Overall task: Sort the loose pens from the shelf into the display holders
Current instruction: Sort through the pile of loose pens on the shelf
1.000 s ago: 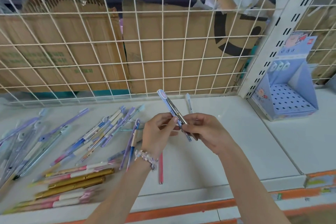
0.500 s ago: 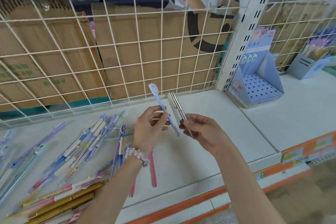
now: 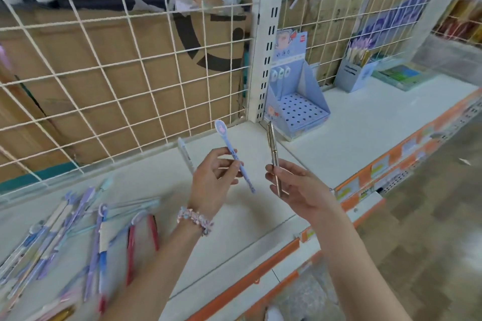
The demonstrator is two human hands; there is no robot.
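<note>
My left hand (image 3: 212,177) pinches a light blue pen (image 3: 233,154) with a round flat top, held above the white shelf (image 3: 352,138); a white pen (image 3: 185,154) also sticks up behind its fingers. A gold pen (image 3: 273,156) stands nearly upright in the grip of my right hand (image 3: 297,187). The two hands are a short gap apart. A blue display holder (image 3: 300,109) with a perforated base stands to the right of the shelf post. A second blue holder (image 3: 354,74) with several pens stands further right. Several loose pens (image 3: 78,229) lie on the shelf at the lower left.
A white wire grid (image 3: 125,81) backs the shelf, with cardboard boxes behind it. A white upright post (image 3: 268,41) divides the two bays. The shelf's orange front edge (image 3: 365,177) runs diagonally, and beyond it is the floor. Flat packets (image 3: 399,75) lie at the far right.
The hands have drawn apart, the blue pen going with the left and the gold pen with the right. The view has swung right, bringing the second holder into sight.
</note>
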